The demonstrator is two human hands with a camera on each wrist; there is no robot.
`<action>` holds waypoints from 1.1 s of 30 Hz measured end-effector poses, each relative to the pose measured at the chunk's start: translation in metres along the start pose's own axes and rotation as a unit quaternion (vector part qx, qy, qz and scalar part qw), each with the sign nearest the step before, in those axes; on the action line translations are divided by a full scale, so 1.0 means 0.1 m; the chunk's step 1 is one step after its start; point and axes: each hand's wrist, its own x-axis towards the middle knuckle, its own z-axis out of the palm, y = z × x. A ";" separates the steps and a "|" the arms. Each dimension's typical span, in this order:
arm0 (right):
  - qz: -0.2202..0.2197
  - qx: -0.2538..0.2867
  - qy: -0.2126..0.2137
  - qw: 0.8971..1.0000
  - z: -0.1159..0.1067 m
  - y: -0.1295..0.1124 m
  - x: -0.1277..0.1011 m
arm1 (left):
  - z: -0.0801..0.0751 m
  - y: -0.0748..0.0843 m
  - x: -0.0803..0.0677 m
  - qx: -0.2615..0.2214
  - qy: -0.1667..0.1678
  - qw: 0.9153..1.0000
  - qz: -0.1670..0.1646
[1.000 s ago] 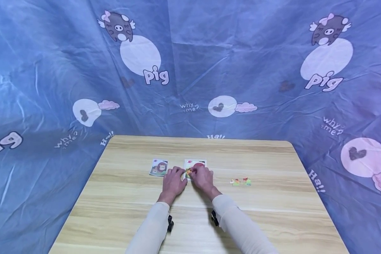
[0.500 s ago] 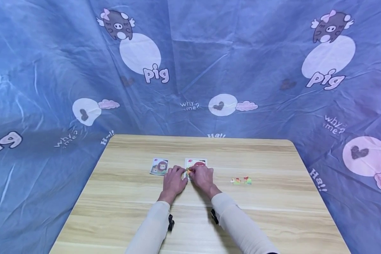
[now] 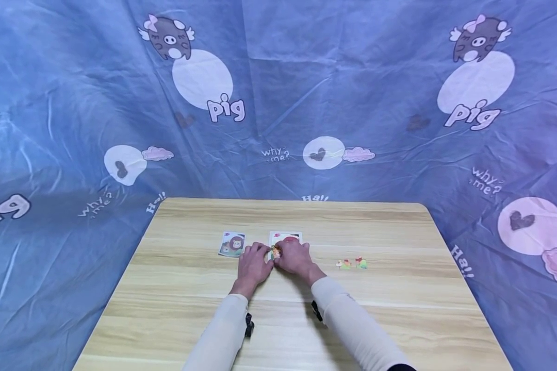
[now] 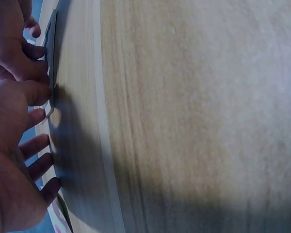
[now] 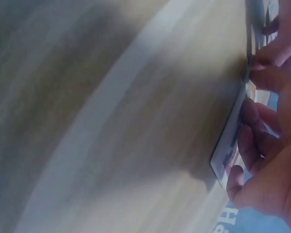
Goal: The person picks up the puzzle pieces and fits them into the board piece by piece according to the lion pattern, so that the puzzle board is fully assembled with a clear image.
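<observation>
A jigsaw puzzle board (image 3: 285, 235) with a pale frame lies on the table, its middle covered by both hands. My left hand (image 3: 254, 265) holds the board's left edge with thumb and index finger; its other fingers rest on the wood. From the right, my right hand (image 3: 296, 259) reaches over the board, thumb and curled fingers around a yellow-orange puzzle piece (image 3: 276, 252) at the lower left. In the right wrist view, the board (image 5: 229, 133) appears edge-on beneath the right fingers (image 5: 250, 145). The exact grip on the piece is partly hidden.
A picture card (image 3: 232, 244) with a lion lies left of the board. Two loose puzzle pieces, one white and green (image 3: 344, 264), one red and green (image 3: 361, 263), lie to the right. The wooden table (image 3: 380, 319) meets a blue printed cloth (image 3: 278, 103) behind.
My right hand has shifted slightly, its thumb now lower and its index finger higher, so more of the piece shows between them. My left hand stays at the board's edge.
</observation>
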 end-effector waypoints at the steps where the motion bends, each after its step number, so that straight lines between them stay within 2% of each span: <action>1: -0.005 -0.002 -0.008 1.000 -0.01 0.01 0.00 | 0.00 0.00 0.00 -0.001 0.001 1.000 0.000; 4: -0.021 -0.003 -0.023 1.000 -0.04 0.03 0.02 | 0.00 0.00 0.00 -0.004 0.005 1.000 0.001; 9: -0.022 0.030 -0.032 0.999 -0.09 0.03 0.05 | 0.00 -0.01 0.00 -0.006 0.003 1.000 -0.001; 24: 0.043 0.074 -0.087 0.993 -0.16 -0.05 0.18 | 0.00 -0.05 0.05 -0.004 0.000 1.000 0.004; 33: 0.049 0.074 -0.094 0.992 -0.17 -0.07 0.31 | -0.01 -0.09 0.14 -0.010 -0.006 1.000 0.009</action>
